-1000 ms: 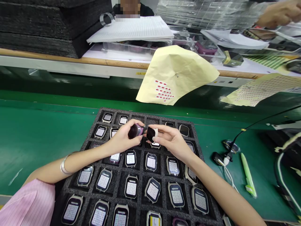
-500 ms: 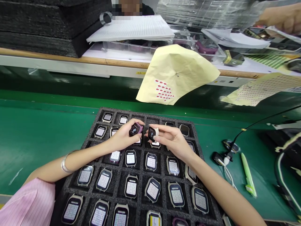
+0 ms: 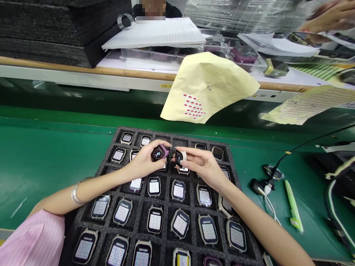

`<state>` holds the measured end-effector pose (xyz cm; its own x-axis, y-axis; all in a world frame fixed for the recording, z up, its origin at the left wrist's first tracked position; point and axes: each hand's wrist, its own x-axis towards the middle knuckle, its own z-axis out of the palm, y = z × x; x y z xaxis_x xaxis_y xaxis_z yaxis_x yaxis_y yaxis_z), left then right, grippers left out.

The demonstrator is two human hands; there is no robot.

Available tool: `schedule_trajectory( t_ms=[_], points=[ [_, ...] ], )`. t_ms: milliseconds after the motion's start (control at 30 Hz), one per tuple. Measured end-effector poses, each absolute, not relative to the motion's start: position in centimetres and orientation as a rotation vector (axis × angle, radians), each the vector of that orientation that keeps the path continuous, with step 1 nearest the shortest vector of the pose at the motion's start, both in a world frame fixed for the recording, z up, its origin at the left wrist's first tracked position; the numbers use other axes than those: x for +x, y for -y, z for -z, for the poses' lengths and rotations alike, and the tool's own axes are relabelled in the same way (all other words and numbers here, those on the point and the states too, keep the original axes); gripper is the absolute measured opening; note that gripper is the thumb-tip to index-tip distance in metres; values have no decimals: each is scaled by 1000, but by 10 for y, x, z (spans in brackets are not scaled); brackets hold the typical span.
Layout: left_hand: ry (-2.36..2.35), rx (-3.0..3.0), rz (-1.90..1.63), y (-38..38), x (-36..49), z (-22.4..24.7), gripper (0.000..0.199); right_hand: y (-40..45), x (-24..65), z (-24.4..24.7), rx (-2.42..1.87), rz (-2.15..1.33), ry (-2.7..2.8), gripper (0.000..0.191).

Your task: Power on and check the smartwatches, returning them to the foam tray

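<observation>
Between the fingers of my left hand point(image 3: 146, 158) is a purple-cased smartwatch point(image 3: 159, 153) without a strap, its dark screen lit with a watch face. My right hand point(image 3: 203, 164) pinches a light-cased smartwatch point(image 3: 179, 156), its lit screen turned to the left. Both are held close together, apart, above the upper middle of a black foam tray point(image 3: 190, 205). In the tray's square compartments lie several smartwatch bodies, such as a pale-framed one point(image 3: 154, 186), most showing white lists on screen. My hands and forearms hide some compartments.
On the green bench at right lie a light-green pen-like tool point(image 3: 291, 205) and black cables with a plug point(image 3: 257, 186). Yellow paper point(image 3: 206, 90) hangs from the shelf edge point(image 3: 144, 75). Black foam blocks point(image 3: 55, 33) are stacked at upper left. A co-worker's hand point(image 3: 330, 18) is at upper right.
My left thumb has slid down off the purple watch's screen, which now shows more fully. My right hand is nearly still. The co-worker's hand at upper right has shifted.
</observation>
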<state>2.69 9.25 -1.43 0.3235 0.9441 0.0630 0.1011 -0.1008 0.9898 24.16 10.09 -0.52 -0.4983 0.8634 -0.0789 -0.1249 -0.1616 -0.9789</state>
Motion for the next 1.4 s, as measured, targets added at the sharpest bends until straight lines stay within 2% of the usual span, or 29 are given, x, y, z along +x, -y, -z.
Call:
schedule_trajectory(
  t_ms=[1033,1200,1400],
  points=[
    [-1024,1548,-914,-95,25,14,37,-101,239,4,-896,-1730,1371,33],
    [-1063,1426,-951,-96,28,17,32,-101,240,4,-867,-1765,1359,31],
    [-1002,960,-880,-97,34,10,38,-103,239,6,-828,-1915,1215,34]
  ],
)
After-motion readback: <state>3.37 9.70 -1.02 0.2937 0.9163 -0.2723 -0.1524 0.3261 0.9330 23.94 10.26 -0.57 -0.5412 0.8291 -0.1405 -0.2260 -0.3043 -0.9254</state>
